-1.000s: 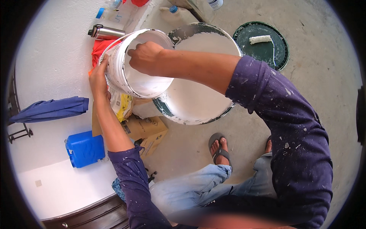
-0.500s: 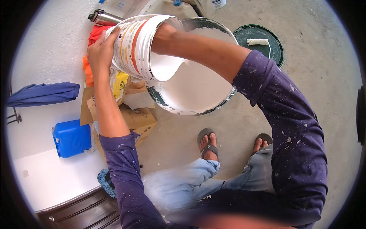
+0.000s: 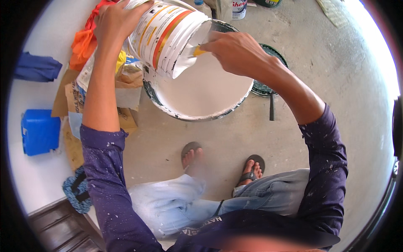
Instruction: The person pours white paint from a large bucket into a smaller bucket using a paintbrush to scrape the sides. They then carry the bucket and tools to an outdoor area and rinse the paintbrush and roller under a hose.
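Observation:
A white paint bucket (image 3: 168, 40) with orange and yellow bands is tipped on its side, its mouth facing right over a big dark tub (image 3: 157, 98) of off-white paint. My left hand (image 3: 119, 21) grips the bucket near its base and holds it up. At the bucket's mouth, my right hand (image 3: 237, 52) is closed around a small yellow-handled tool (image 3: 198, 51). The tool's far end reaches into the mouth, and its kind does not show. White paint coats the bucket's inner wall and lip.
Right of the tub lies a dark green lid (image 3: 275, 56) with a dark handle jutting toward me. Cardboard boxes (image 3: 126, 119), orange cloth (image 3: 82, 46) and a blue jerrycan (image 3: 40, 132) line the left wall. A white can (image 3: 239, 9) stands behind. My sandalled feet (image 3: 252, 168) are below the tub.
My right hand has drawn back out of the bucket toward the right, bringing the yellow-handled tool into sight. My view has shifted, and the bucket stays tipped in my left hand.

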{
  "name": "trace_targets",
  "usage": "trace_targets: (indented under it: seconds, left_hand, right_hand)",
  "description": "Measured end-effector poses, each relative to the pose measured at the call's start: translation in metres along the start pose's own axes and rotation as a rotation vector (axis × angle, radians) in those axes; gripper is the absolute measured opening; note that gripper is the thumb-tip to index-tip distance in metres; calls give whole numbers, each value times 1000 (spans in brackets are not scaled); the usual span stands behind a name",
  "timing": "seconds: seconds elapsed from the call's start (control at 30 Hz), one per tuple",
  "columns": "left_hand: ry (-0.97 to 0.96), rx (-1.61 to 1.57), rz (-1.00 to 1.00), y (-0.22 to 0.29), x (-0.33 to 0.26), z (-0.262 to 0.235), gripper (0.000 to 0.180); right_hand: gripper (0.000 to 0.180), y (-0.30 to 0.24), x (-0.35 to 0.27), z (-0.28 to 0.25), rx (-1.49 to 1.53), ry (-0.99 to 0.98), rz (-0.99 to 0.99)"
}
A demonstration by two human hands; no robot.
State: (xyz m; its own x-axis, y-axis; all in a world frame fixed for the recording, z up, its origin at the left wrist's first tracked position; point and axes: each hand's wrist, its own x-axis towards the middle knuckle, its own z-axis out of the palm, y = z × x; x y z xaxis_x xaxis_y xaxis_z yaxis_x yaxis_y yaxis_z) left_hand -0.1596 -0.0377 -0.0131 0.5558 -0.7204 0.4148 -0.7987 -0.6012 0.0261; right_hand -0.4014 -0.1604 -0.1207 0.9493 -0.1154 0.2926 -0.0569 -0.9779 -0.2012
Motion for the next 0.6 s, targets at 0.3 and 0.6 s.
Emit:
trace_targets:
  seconds: [0.3, 0.6]
  left_hand:
    - [151, -97, -115, 24, -23, -7, 64]
    - [112, -166, -186, 15, -26, -10, 62]
  right_hand:
    - [31, 5, -78, -48, 21, -48, 57]
    - [26, 5, -121, -60, 44, -154, 342]
